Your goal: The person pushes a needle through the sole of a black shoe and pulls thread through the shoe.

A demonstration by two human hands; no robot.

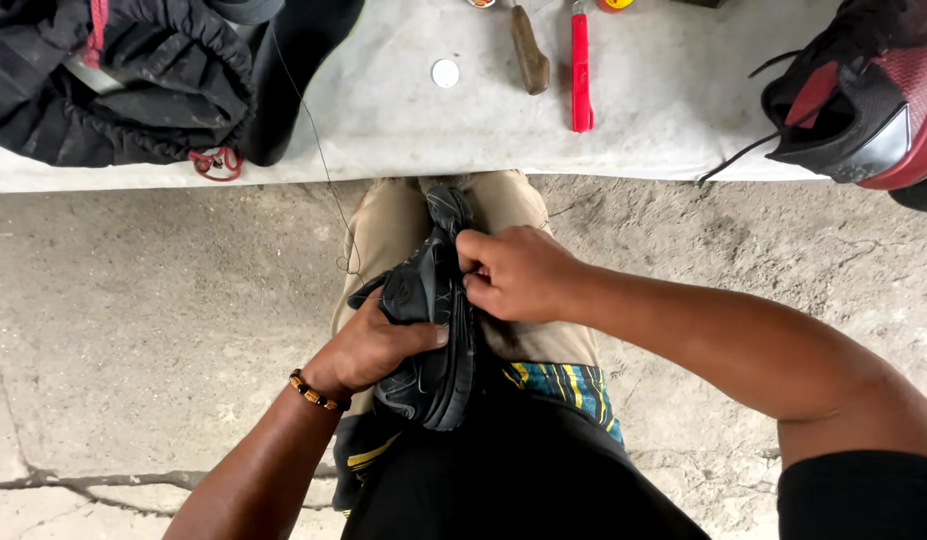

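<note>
Black shoe [433, 320] on lap | left hand [368, 350] fingers clasp its side | right hand [518, 275] fingers pinch its edge

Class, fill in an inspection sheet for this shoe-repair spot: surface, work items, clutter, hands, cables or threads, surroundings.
Surface: pale, stained bench top at the top of the view.
Work items: black shoe held on edge over the lap.
Clutter: red-handled tool, brown-handled tool, white disc, black bag, red-and-black sneaker.
Hands: left hand clasps the shoe from the side; right hand pinches its edge.
Cables: a thin thread runs from the bench down toward the lap.
Surroundings: cracked concrete floor.
</note>
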